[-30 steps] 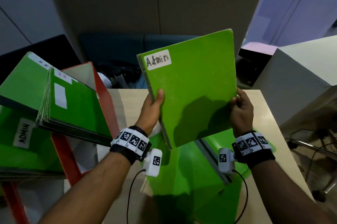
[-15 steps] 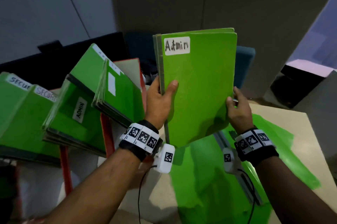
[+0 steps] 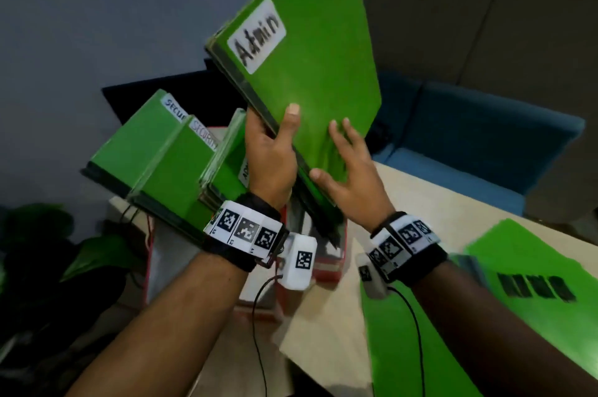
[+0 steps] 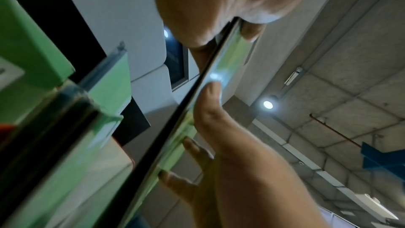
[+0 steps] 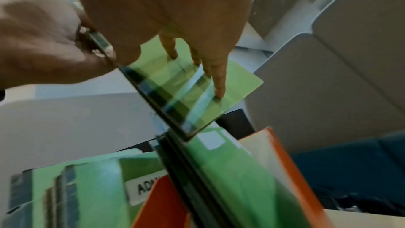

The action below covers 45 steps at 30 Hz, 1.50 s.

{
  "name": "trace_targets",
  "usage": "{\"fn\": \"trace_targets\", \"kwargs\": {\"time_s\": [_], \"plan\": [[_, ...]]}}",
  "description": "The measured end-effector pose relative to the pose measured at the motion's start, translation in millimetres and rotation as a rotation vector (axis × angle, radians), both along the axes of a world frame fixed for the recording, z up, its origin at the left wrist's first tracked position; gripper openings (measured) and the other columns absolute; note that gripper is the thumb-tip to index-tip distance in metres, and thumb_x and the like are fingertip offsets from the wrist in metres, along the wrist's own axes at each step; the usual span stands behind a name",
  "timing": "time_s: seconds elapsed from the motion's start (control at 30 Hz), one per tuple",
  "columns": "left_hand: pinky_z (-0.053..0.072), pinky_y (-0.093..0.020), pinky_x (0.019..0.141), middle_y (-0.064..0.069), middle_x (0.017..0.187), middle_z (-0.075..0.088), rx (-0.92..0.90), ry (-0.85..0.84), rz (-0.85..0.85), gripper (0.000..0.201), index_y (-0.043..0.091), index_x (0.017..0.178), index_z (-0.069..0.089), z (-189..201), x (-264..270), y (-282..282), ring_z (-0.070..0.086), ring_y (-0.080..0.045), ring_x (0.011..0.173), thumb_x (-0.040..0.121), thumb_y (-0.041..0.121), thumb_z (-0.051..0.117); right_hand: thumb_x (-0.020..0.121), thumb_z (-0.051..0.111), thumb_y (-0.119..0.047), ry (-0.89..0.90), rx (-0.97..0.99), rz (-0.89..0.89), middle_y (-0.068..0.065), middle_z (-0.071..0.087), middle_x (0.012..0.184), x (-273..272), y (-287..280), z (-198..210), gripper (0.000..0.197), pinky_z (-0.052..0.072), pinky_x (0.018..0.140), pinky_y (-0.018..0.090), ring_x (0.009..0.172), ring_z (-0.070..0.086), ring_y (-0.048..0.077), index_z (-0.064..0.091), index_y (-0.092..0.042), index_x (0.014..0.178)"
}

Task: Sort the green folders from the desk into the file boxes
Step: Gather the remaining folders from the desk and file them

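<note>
A green folder point(image 3: 317, 57) labelled "Admin" is held up, tilted to the left. My left hand point(image 3: 275, 137) grips its spine edge, thumb on the front cover. My right hand point(image 3: 346, 167) lies flat on the lower cover with straight fingers point(image 5: 217, 79). The folder's lower end dips into the opening of a red file box point(image 3: 326, 264). Other green folders point(image 3: 168, 163), some labelled "Security", stand slanted in the boxes to the left. In the left wrist view the held folder point(image 4: 197, 110) shows edge-on. An "Admin" folder point(image 5: 144, 188) stands filed beside the box's orange-red wall point(image 5: 285, 162).
More green folders point(image 3: 534, 267) lie flat on the beige desk point(image 3: 323, 332) to the right, one point(image 3: 404, 348) under my right forearm. A blue sofa point(image 3: 469, 144) stands behind the desk. Dark things fill the floor at the left.
The Admin folder has swung left and tipped, its lower end dropping to the red box. My right hand has left the folder's right edge and now lies flat on the cover.
</note>
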<state>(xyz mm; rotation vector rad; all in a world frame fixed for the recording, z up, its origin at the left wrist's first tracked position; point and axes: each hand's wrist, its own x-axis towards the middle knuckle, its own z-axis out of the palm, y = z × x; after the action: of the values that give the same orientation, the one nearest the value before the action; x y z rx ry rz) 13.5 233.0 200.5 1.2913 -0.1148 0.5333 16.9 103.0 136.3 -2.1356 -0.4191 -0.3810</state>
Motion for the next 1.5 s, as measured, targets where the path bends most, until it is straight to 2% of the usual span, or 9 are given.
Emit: {"fn": "trace_targets", "kwargs": {"time_s": [0.3, 0.5, 0.6, 0.73, 0.9, 1.0, 1.17, 1.33, 1.5], "plan": [[0.043, -0.012, 0.093, -0.019, 0.131, 0.051, -0.163, -0.118, 0.329, 0.064, -0.014, 0.135, 0.035, 18, -21, 85, 0.057, -0.009, 0.110, 0.083, 0.018, 0.054, 0.086, 0.064, -0.037, -0.040, -0.134, 0.289, 0.004, -0.008, 0.160, 12, 115, 29, 0.094, 0.014, 0.120, 0.034, 0.147, 0.001, 0.015, 0.005, -0.008, 0.152], [0.050, -0.020, 0.087, 0.016, 0.088, 0.071, -0.352, -0.187, 0.598, 0.015, 0.015, 0.094, 0.066, 18, -33, 119, 0.065, 0.005, 0.088, 0.091, 0.013, 0.051, 0.089, 0.059, -0.042, -0.185, -0.186, 0.370, 0.005, -0.006, 0.161, 10, 155, 30, 0.087, 0.023, 0.117, 0.047, 0.148, 0.000, 0.018, 0.006, -0.015, 0.152], [0.047, -0.028, 0.096, 0.006, 0.108, 0.067, -0.401, -0.215, 0.648, 0.019, 0.016, 0.105, 0.062, 12, -32, 136, 0.064, -0.007, 0.102, 0.089, 0.019, 0.053, 0.092, 0.055, -0.042, -0.239, -0.218, 0.396, 0.006, 0.000, 0.161, 9, 166, 22, 0.078, 0.026, 0.114, 0.054, 0.148, 0.002, 0.021, 0.012, -0.017, 0.152], [0.036, -0.004, 0.093, -0.011, 0.131, 0.051, -0.190, -0.198, 0.653, 0.040, -0.018, 0.131, 0.038, -11, -30, 139, 0.056, 0.006, 0.106, 0.099, 0.005, 0.044, 0.094, 0.054, -0.036, -0.073, -0.247, 0.455, -0.005, -0.004, 0.161, 10, 169, 6, 0.076, 0.031, 0.112, 0.052, 0.147, 0.004, 0.014, 0.009, -0.022, 0.153], [0.042, -0.022, 0.102, 0.001, 0.130, 0.051, 0.048, 0.081, 0.484, 0.047, 0.010, 0.141, 0.033, -50, -22, 146, 0.053, -0.008, 0.116, 0.096, 0.020, 0.043, 0.092, 0.058, -0.027, 0.135, -0.292, 0.413, -0.009, 0.000, 0.160, 6, 165, -28, 0.077, 0.038, 0.107, 0.047, 0.145, 0.019, 0.018, 0.010, -0.027, 0.152], [0.051, -0.037, 0.091, -0.003, 0.110, 0.063, 0.240, 0.220, 0.444, 0.040, 0.000, 0.130, 0.048, -70, -17, 156, 0.061, -0.007, 0.093, 0.093, 0.014, 0.056, 0.090, 0.062, -0.025, 0.207, -0.341, 0.357, -0.006, 0.007, 0.159, 9, 160, -50, 0.079, 0.037, 0.108, 0.048, 0.143, 0.025, 0.020, 0.012, -0.025, 0.151], [0.050, -0.012, 0.082, 0.014, 0.122, 0.048, 0.363, 0.248, 0.369, 0.071, 0.018, 0.144, 0.032, -75, -9, 165, 0.052, 0.012, 0.106, 0.084, -0.005, 0.062, 0.085, 0.069, -0.020, 0.286, -0.475, 0.257, 0.002, 0.028, 0.151, 13, 149, -69, 0.078, 0.044, 0.101, 0.041, 0.125, 0.050, 0.027, 0.022, -0.016, 0.148], [0.036, -0.003, 0.088, 0.012, 0.129, 0.046, 0.642, 0.248, 0.381, 0.051, 0.023, 0.137, 0.047, -81, -1, 166, 0.041, 0.003, 0.119, 0.090, 0.007, 0.061, 0.085, 0.069, -0.019, 0.362, -0.604, 0.227, 0.016, 0.052, 0.130, 13, 152, -73, 0.098, 0.050, 0.088, 0.045, 0.105, 0.062, 0.032, -0.004, -0.020, 0.150], [0.029, -0.025, 0.106, 0.003, 0.134, 0.048, 0.846, 0.339, 0.301, 0.049, 0.021, 0.136, 0.049, -98, 2, 162, 0.036, -0.003, 0.123, 0.090, 0.015, 0.064, 0.087, 0.065, -0.019, 0.370, -0.702, 0.182, 0.019, 0.060, 0.117, 10, 160, -73, 0.091, 0.049, 0.082, 0.044, 0.103, 0.062, 0.036, -0.002, -0.010, 0.149]]}}
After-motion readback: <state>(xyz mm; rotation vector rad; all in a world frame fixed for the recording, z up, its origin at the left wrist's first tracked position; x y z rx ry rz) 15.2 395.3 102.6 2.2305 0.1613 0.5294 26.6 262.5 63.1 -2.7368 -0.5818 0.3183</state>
